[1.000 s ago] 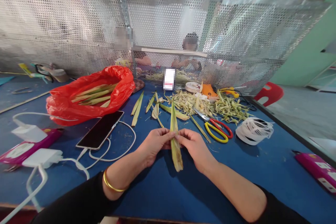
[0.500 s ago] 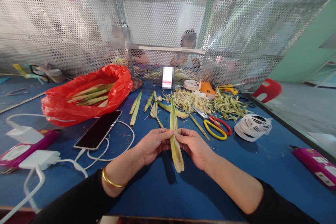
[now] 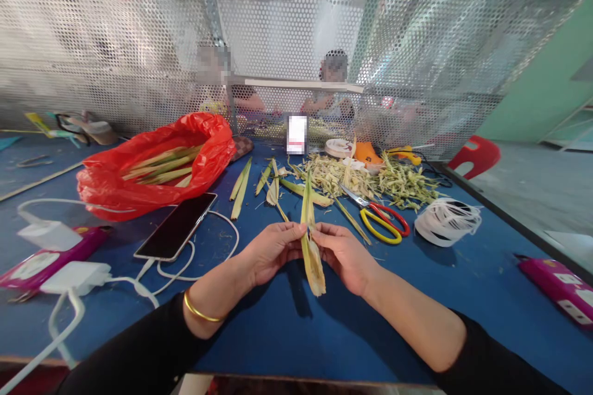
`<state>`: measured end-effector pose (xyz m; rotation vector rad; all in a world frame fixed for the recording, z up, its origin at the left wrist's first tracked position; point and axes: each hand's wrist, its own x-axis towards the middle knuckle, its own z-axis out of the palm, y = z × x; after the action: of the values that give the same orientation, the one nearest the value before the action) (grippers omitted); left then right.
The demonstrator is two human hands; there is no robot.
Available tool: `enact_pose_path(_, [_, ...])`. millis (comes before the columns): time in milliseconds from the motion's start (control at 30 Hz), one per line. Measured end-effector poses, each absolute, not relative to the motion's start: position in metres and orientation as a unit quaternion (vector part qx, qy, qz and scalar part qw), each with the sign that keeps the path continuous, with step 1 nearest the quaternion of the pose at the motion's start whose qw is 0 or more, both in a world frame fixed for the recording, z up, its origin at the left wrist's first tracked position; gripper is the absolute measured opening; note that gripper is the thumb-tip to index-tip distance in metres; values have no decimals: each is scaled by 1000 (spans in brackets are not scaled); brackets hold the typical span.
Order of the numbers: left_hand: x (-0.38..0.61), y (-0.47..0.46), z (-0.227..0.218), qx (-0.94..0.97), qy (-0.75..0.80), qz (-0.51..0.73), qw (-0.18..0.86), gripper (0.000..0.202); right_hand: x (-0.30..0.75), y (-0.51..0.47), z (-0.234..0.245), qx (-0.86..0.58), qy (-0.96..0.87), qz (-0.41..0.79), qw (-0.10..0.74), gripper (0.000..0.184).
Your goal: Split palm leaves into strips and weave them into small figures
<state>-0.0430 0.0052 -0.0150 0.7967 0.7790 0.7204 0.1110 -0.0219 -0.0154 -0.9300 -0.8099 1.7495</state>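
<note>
A long yellow-green husk leaf (image 3: 314,264) is held lengthwise between my hands, above the blue table. My left hand (image 3: 278,250) pinches its left edge with thumb and fingers. On the opposite edge, my right hand (image 3: 345,253) grips it the same way. The lower end is opened out and looks dry and pale, while the upper tip is narrow and greener. Just beyond lie several loose leaves, among them a split green leaf (image 3: 241,188). Scissors with one red and one yellow handle (image 3: 380,231) rest to the right of my right hand.
A red plastic bag (image 3: 106,191) of leaves stands left, by a phone (image 3: 178,227) with white cables. Piles of shredded leaf (image 3: 403,182) and a white strap coil (image 3: 447,222) are at right. A perforated metal screen (image 3: 287,24) spans the back, people behind it.
Both hands have stayed pinched on the leaf. Its lower end has risen slightly and is spread a little wider. The view has shifted slightly.
</note>
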Motion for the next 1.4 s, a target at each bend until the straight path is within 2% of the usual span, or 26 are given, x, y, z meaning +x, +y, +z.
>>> enact_pose_path(400, [-39, 2, -10, 387, 391, 374, 747, 23, 109, -27, -10, -449, -443, 612, 477, 25])
enact_pose_path(600, [-38, -2, -5, 434, 406, 348, 725, 25, 109, -26, -8, -464, -442, 592, 489, 25])
enact_pose_path(767, [-34, -4, -5, 519, 389, 338, 682, 37, 112, -23, -11, -458, -410, 607, 503, 23])
enact_pose_path(1000, [-31, -4, -8, 634, 430, 372, 524, 25, 112, -21, -10, -474, -445, 553, 521, 18])
enact_pose_path(1267, [-32, -13, -7, 751, 496, 341, 273, 42, 115, -19, -17, -505, -498, 469, 526, 20])
enact_pose_path(1333, [-32, -14, -5, 754, 493, 345, 264, 35, 115, -20, -17, -511, -510, 457, 519, 21])
enact_pose_path(1400, [-31, -13, -2, 738, 494, 351, 298, 30, 114, -21, -17, -516, -522, 453, 507, 20])
